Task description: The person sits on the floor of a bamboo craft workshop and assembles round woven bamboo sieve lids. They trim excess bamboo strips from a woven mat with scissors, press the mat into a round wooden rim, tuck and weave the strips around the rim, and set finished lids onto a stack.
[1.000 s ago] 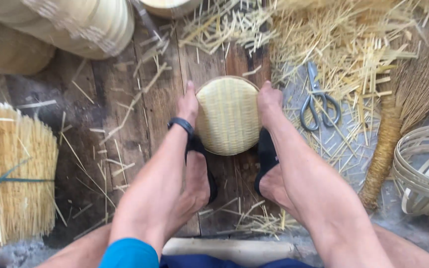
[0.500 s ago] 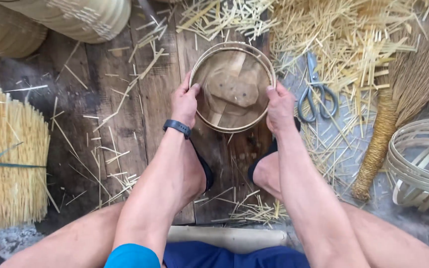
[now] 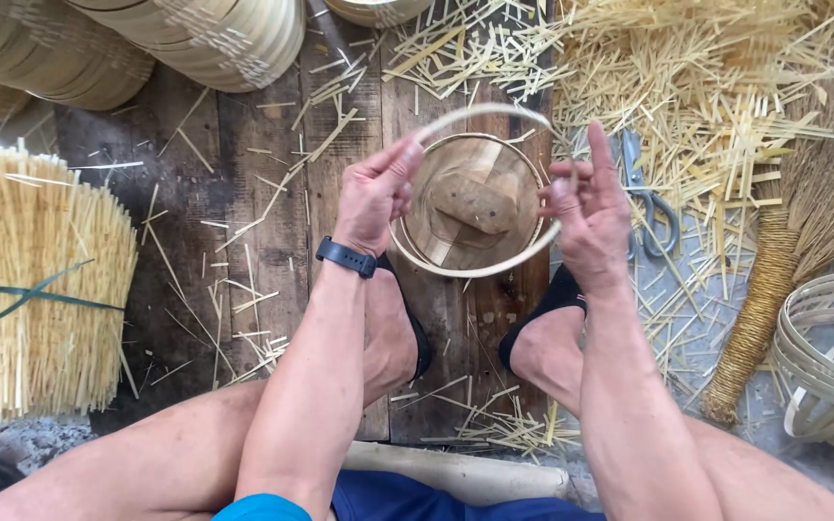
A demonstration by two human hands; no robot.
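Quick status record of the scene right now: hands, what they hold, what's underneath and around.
left hand: pinches left side of thin bamboo hoop
right hand: holds hoop's right side, fingers raised
below hoop: round bamboo steamer frame on wooden boards
right of hands: scissors, loose bamboo slivers, broom
left: tied sliver bundle

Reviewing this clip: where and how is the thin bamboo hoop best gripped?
Pinch the bamboo hoop at its two opposite side edges, coming in from left and right, as the left hand and right hand do. It is a thin, flat ring held level above the round basket, so only the rim offers purchase.
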